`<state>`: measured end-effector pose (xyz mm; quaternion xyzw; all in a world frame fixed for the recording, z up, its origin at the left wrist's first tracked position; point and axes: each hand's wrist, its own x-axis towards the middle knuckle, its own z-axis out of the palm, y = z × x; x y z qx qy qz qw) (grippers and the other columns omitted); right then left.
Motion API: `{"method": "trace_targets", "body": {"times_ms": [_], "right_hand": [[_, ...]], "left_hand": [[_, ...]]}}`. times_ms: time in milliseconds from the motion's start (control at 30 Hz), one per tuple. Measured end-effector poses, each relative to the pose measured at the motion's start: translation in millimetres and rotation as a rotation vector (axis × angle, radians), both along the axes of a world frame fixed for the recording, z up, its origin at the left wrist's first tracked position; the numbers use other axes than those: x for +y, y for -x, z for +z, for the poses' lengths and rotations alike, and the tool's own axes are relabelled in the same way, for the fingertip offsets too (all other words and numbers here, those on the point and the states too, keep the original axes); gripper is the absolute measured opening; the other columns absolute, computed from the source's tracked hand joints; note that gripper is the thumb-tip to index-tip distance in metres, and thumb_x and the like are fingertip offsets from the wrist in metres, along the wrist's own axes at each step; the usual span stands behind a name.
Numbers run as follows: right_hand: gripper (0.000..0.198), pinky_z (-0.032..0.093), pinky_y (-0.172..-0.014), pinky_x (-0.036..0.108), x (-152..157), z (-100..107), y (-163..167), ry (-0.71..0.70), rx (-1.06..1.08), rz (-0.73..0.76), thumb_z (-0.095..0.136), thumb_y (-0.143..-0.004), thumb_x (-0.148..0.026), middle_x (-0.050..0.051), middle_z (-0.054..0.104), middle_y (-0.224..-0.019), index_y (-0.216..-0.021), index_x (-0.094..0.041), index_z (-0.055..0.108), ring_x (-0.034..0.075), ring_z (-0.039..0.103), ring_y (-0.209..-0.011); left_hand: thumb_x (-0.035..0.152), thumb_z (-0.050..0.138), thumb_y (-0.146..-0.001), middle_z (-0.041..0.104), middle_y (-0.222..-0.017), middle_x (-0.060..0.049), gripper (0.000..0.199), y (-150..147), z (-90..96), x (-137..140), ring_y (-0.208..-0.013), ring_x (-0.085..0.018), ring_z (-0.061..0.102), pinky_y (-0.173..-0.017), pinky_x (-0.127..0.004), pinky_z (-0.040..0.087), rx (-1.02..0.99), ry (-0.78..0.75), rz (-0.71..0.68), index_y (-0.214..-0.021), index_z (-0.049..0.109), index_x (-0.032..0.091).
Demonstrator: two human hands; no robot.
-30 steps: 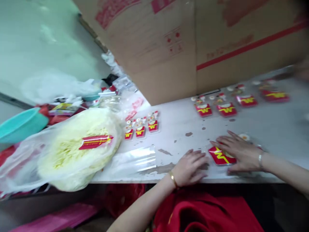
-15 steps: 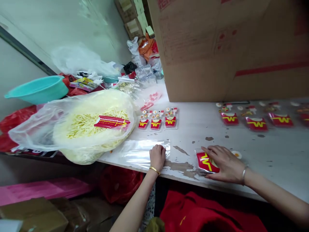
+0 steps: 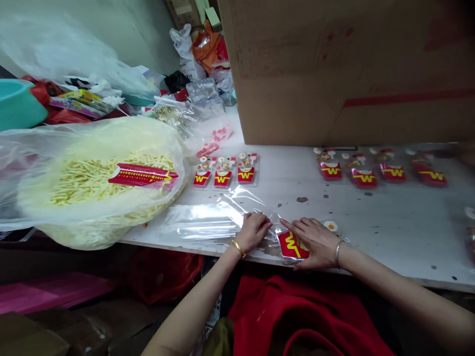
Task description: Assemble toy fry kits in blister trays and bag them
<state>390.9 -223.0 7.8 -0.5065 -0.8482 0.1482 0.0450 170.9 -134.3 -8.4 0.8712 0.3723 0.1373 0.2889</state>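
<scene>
My left hand [image 3: 254, 229], a gold bangle at its wrist, pinches the edge of a clear plastic bag [image 3: 204, 225] that lies along the front of the table. Just to its right, my right hand [image 3: 315, 240] is wrapped over a clear plastic pack [image 3: 291, 244] with a red fry box marked by a yellow W. A fried-egg piece [image 3: 330, 226] shows past my right fingers. The pack's left end sits close to the bag's opening; whether it is inside I cannot tell. My palm hides part of the pack.
Similar clear packs [image 3: 222, 179] stand in a group beyond my left hand, and several more [image 3: 363, 178] lie at the right. A big plastic bag of yellow fry-like pieces [image 3: 85, 183] holds a red scoop [image 3: 143, 174]. A large cardboard box [image 3: 297, 99] blocks the back.
My right hand has brought the pack left, close to my left hand. The clear bag's right end has lifted and creased in my left fingers. The camera view has shifted right.
</scene>
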Motion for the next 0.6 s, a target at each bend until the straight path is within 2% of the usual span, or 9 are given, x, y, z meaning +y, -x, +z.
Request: {"method": "trace_targets", "body": {"times_ms": [100, 200, 300, 367, 500, 600], "right_hand": [[0.113, 0.035, -0.09, 0.045, -0.5, -6.5, -2.8, -0.022, -0.034, -0.025, 0.068, -0.056, -0.069, 0.015, 0.055, -0.113, -0.146, -0.016, 0.027, 0.033, 0.047, -0.101], [0.105, 0.035, -0.09, 0.045, -0.3, -9.9, -3.3, -0.051, -0.068, -0.07, 0.068, -0.056, -0.071, 0.017, 0.053, -0.115, -0.139, -0.013, 0.039, 0.035, 0.046, -0.103], [0.103, 0.037, -0.088, 0.045, -0.5, -10.2, -2.0, -0.074, -0.081, -0.101, 0.068, -0.056, -0.071, 0.018, 0.054, -0.113, -0.135, -0.011, 0.043, 0.034, 0.047, -0.101], [0.102, 0.037, -0.087, 0.045, -0.7, -10.2, 0.1, -0.091, -0.083, -0.108, 0.069, -0.057, -0.07, 0.019, 0.055, -0.112, -0.135, -0.01, 0.044, 0.035, 0.047, -0.1], [0.103, 0.038, -0.087, 0.047, -2.2, -12.5, 4.3, -0.112, -0.046, -0.134, 0.065, -0.059, -0.074, 0.02, 0.054, -0.112, -0.136, -0.009, 0.042, 0.036, 0.047, -0.101], [0.101, 0.039, -0.087, 0.047, -5.9, -14.7, 4.1, -0.105, -0.009, -0.129, 0.065, -0.061, -0.071, 0.019, 0.053, -0.115, -0.139, -0.011, 0.039, 0.035, 0.046, -0.101]], "left_hand": [[0.032, 0.043, -0.093, 0.061, -0.087, -0.002, 0.02, -6.9, 2.2, 2.7, -0.089, -0.016, 0.056, -0.091, -0.035, 0.034, 0.035, -0.04, -0.095, -0.087, 0.057, 0.019], [0.038, 0.047, -0.091, 0.061, -0.097, -0.004, 0.022, -9.3, 6.9, -1.6, -0.097, -0.018, 0.055, -0.092, -0.036, 0.035, 0.018, -0.115, -0.131, -0.097, 0.058, 0.019], [0.045, 0.058, -0.081, 0.057, -0.114, -0.008, 0.04, -11.3, 9.9, -12.9, -0.105, -0.023, 0.053, -0.093, -0.038, 0.038, 0.006, -0.193, -0.11, -0.113, 0.054, 0.02], [0.039, 0.061, -0.077, 0.055, -0.12, -0.011, 0.048, -16.5, 8.3, -21.5, -0.107, -0.026, 0.052, -0.093, -0.04, 0.039, 0.048, -0.246, -0.082, -0.119, 0.051, 0.019], [0.022, 0.053, -0.079, 0.058, -0.12, -0.012, 0.044, -34.2, -1.5, -32.7, -0.103, -0.026, 0.056, -0.09, -0.041, 0.043, 0.174, -0.315, -0.015, -0.122, 0.047, 0.016], [0.018, 0.05, -0.079, 0.058, -0.12, -0.012, 0.042, -41.3, -5.6, -34.8, -0.103, -0.026, 0.057, -0.09, -0.04, 0.045, 0.203, -0.334, -0.006, -0.12, 0.047, 0.014]]}}
